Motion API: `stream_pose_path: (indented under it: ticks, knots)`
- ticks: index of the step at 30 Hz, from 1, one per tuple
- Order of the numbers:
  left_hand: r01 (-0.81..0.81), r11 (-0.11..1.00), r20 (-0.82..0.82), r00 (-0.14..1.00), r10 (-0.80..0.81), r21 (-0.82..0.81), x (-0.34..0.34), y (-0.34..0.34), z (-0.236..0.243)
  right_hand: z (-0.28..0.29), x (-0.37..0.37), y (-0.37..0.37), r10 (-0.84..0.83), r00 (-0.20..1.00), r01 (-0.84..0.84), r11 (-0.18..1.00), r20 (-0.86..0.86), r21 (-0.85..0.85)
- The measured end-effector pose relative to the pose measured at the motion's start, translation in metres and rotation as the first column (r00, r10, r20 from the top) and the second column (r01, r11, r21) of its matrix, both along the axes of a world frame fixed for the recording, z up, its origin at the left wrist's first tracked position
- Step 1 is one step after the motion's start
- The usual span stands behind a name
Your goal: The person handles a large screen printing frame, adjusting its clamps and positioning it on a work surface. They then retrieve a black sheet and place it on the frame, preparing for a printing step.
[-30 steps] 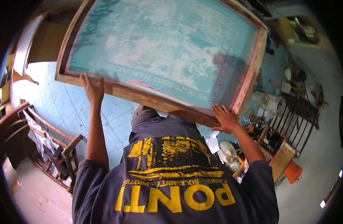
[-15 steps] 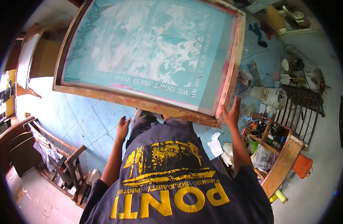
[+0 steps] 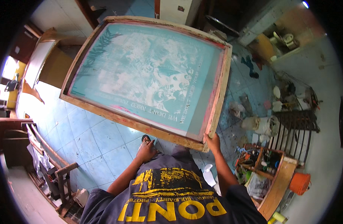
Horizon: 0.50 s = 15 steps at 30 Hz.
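Gripping with the right hand [image 3: 212, 142] the five-o'clock corner of a scuffed, rectangular wooden frame [image 3: 160, 132], toward eleven o'clock and stretched with turquoise mesh [image 3: 122, 71], pink-streaked along its six-o'clock edge. Curling the left hand [image 3: 146, 151] loosely near that edge; hard to make out whether around anything. Standing over glossy blue tiles [image 3: 89, 136], with a rounded orange plastic bucket [image 3: 300, 183] at four o'clock.

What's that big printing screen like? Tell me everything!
The printing screen has a worn wooden frame, stained pink in places, around blue-green mesh with pale patches, dark feathery marks at the left and lettering. It sits aslant in view, above blue floor tiles. The right hand grips its near right corner; the left hand looks apart from it.
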State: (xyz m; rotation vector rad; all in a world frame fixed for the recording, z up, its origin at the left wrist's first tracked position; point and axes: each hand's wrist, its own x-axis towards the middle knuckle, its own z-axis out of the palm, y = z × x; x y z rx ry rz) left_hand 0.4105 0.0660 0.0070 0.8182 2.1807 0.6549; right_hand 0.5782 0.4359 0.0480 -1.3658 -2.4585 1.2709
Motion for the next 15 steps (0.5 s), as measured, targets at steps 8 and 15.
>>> stream_pose_path:
  ticks: [8,15]
  knots:
    - [-0.762,0.646,0.619,0.486,0.617,-0.046,0.086,0.075,-0.012,0.005,0.029,0.086,0.290,0.957,-0.276,0.913,0.003,-0.299]
    - [-0.970,0.196,0.889,-0.041,0.457,-0.145,0.160,0.180,0.028,-0.040,0.058,0.193,0.380,0.924,-0.350,0.877,0.030,-0.329]
